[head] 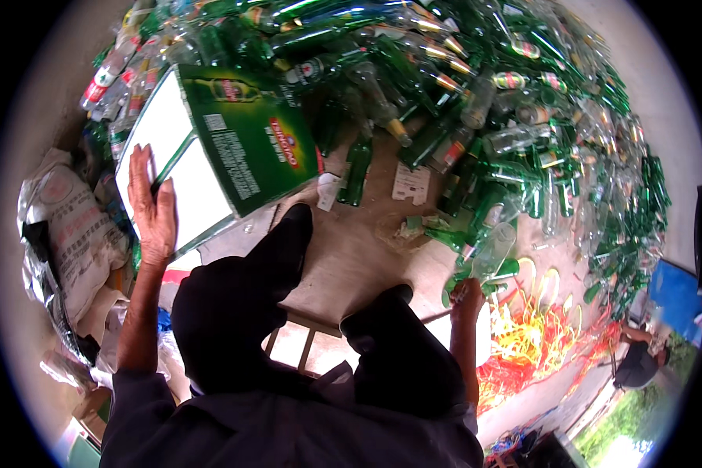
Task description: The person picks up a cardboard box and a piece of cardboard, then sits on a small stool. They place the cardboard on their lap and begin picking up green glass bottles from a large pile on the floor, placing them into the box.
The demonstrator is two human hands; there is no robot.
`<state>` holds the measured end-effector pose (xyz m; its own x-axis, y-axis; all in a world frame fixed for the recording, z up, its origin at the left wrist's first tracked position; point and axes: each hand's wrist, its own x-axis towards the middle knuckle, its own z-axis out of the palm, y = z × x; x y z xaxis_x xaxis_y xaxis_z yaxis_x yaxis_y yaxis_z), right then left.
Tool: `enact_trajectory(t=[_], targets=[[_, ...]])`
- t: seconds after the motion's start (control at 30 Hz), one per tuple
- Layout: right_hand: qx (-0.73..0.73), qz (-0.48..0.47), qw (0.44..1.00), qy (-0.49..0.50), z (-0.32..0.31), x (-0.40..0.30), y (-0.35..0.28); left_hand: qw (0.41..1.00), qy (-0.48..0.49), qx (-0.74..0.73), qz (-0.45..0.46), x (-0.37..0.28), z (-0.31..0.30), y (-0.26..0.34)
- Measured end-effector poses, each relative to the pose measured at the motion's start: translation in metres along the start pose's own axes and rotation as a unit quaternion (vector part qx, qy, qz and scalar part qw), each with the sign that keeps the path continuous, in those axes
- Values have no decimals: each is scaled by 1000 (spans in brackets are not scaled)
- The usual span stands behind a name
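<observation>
My left hand lies flat against the bright white face of a green Tsingtao beer carton, thumb apart from the fingers. A dark seam crosses that face, and the carton stands tilted by my left knee. To the right, my right hand is closed in a fist at the neck end of a clear glass bottle. Green glass bottles lie right beside this hand. Between the carton and the heap, a single green bottle lies on the concrete floor.
A large heap of glass bottles curves around the front and right. Yellow and red plastic strapping lies tangled at right. White woven sacks lean at left. Paper scraps lie ahead. Another person is at far right.
</observation>
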<state>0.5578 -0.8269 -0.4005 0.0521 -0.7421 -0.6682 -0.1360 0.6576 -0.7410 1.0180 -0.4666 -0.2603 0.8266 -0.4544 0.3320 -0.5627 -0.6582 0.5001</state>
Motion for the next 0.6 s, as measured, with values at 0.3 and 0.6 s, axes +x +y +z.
enact_trajectory(t=[0.3, 0.6], targets=[[101, 108, 986, 75, -14, 66, -2, 1000, -15, 9, -2, 2, 1, 7], [121, 126, 984, 18, 11, 97, -7, 999, -18, -25, -11, 1, 2, 8]])
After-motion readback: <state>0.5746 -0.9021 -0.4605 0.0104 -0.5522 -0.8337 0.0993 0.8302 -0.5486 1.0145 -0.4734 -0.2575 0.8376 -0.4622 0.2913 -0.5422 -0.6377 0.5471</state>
